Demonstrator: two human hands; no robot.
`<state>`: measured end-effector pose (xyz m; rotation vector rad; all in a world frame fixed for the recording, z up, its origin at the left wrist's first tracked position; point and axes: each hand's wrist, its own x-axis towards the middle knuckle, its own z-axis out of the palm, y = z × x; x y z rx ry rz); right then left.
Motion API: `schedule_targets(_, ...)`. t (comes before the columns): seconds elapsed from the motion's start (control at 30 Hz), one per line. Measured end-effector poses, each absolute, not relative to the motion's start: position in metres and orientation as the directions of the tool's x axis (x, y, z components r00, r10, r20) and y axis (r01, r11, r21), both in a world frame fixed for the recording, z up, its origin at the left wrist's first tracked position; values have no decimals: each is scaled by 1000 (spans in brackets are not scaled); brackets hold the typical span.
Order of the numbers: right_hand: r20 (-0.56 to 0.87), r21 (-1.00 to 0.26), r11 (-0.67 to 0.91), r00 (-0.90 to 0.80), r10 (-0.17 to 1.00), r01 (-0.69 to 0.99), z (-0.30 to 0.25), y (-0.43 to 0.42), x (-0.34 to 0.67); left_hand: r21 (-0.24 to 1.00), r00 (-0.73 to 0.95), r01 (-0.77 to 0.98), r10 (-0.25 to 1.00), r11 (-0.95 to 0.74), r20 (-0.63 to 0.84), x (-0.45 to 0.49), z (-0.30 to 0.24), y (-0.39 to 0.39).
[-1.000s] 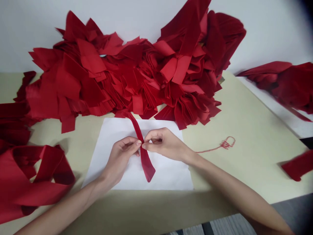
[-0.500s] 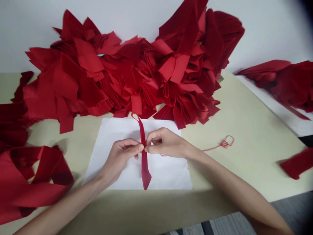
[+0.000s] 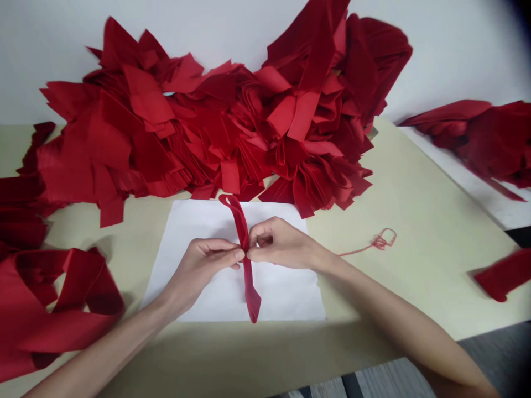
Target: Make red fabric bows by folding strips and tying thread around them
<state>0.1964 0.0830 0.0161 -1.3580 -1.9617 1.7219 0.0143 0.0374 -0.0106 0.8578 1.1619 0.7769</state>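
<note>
A narrow red fabric strip (image 3: 250, 290), shaped like a small necktie, hangs over a white paper sheet (image 3: 286, 298). My left hand (image 3: 203, 268) and my right hand (image 3: 280, 243) meet at its middle, each pinching it between thumb and fingers. Its upper end curls over to the left just below the fabric pile. Its pointed lower end lies on the paper, below my hands. The pinched section is partly hidden by my fingers.
A large heap of cut red fabric pieces (image 3: 207, 121) rises behind the paper against a white wall. More red fabric lies at the left (image 3: 53, 298) and right (image 3: 504, 275). A tangle of red thread (image 3: 379, 241) rests on the beige table (image 3: 415, 287).
The strip's upper end has swung from leaning left to a more upright, curled shape. Its lower tip now reaches lower on the paper. Both hands keep pinching it.
</note>
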Motion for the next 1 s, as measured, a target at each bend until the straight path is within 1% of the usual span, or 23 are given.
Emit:
schedule_targets(0.1,-394,-867,-92,-560,729,490,16,83,196,863,206,-82,856,498,-474,14,-10,37)
schedule_targets(0.2,-387,-868,-77,-573,722,490,14,82,196,867,174,-80,863,492,-474,15,-10,37)
schedule_targets(0.33,-398,-882,-102,-610,685,461,15,84,199,885,230,-71,871,461,-435,13,-12,38)
schedule_targets(0.43,-428,-890,-157,-664,613,429,21,89,204,869,297,-147,859,473,-417,11,-13,39)
schedule_targets(0.53,-421,-903,-188,-705,571,386,25,95,210,812,389,-272,830,517,-399,10,-13,41)
schedule_targets(0.7,-423,-902,-200,-687,591,383,25,100,215,719,496,-379,784,583,-374,7,-16,43)
schedule_targets(0.83,-404,-914,-212,-716,569,347,20,103,215,649,594,-401,723,647,-354,6,-18,43)
schedule_targets(0.93,-353,-934,-246,-764,540,257,13,104,216,586,693,-380,640,715,-331,6,-21,41)
schedule_targets(1.0,-350,-934,-260,-784,513,246,9,104,216,563,754,-339,576,754,-317,6,-23,38)
